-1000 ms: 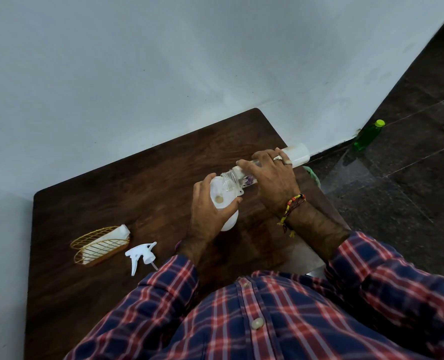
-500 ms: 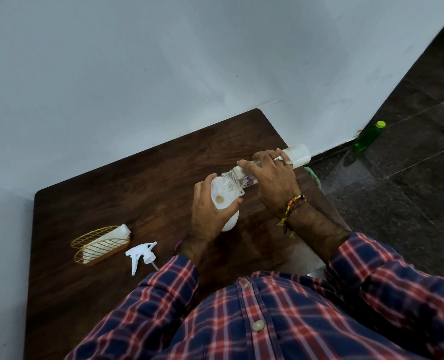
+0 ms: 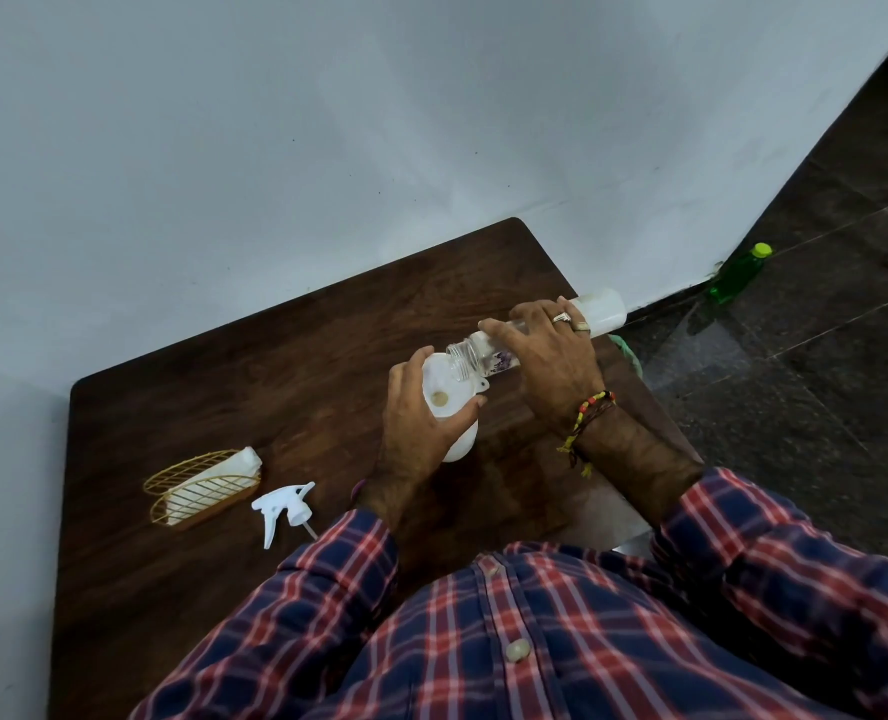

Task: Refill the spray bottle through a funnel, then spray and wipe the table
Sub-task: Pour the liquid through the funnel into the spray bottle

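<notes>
A white funnel [image 3: 444, 389] sits in the neck of a white spray bottle [image 3: 460, 444] that stands on the dark wooden table [image 3: 285, 366]. My left hand [image 3: 413, 433] grips the bottle and the funnel's rim. My right hand [image 3: 545, 356] holds a clear refill bottle [image 3: 603, 309], tipped almost level with its open mouth over the funnel. The white trigger spray head [image 3: 285, 506] lies loose on the table to the left. A white cloth [image 3: 213, 483] is folded in a gold wire holder [image 3: 197, 491] further left.
The table stands against a white wall, its right edge by my right arm. A green bottle [image 3: 738, 272] with a yellow-green cap stands on the dark tiled floor at the right. Something pale green [image 3: 629, 350] shows just past the table's right edge.
</notes>
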### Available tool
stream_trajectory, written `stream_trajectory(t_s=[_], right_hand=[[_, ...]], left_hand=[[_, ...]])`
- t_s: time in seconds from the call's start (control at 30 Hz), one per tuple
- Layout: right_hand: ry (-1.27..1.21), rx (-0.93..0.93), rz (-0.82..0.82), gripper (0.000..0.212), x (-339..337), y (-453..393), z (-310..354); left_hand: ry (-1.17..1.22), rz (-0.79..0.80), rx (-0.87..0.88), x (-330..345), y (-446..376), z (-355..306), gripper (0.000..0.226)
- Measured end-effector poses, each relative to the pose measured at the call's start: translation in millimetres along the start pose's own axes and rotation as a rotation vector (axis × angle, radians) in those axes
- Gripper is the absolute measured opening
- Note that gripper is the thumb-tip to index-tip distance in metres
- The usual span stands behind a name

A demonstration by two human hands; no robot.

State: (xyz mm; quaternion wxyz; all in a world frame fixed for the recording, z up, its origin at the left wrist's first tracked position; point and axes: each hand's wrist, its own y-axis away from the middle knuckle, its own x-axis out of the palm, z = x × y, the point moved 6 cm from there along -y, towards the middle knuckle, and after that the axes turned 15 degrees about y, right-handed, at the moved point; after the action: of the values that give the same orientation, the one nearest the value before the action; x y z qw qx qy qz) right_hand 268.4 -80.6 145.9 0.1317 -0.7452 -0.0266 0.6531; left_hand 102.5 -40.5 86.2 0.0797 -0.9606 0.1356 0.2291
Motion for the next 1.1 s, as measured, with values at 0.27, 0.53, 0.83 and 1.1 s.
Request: stream_trajectory(t_s=[0.27,0.53,0.83,1.1], right_hand=[[0.009,-0.003,-0.051,0.069,-2.4,2.5,-0.9],[0.01,-0.003,-0.016,0.07,-0.4,1.5,-0.7],[0.021,-0.006,-0.041,0.068,-0.3,1.1,-2.1],[0.003,-0.002,-0.04,0.068,-0.8,1.3,-1.5]], left_hand=[[-0.005,-0.007,-0.001,0.0,-0.8,-0.7,0.086],[-0.012,-0.007,0.0,0.4,-0.9,0.0,0.087],[-0.011,0.006,-0.018,1.2,-0.8,-0.7,0.087],[-0.019,0.001,-0.003,0.8,-0.5,-2.6,0.087]])
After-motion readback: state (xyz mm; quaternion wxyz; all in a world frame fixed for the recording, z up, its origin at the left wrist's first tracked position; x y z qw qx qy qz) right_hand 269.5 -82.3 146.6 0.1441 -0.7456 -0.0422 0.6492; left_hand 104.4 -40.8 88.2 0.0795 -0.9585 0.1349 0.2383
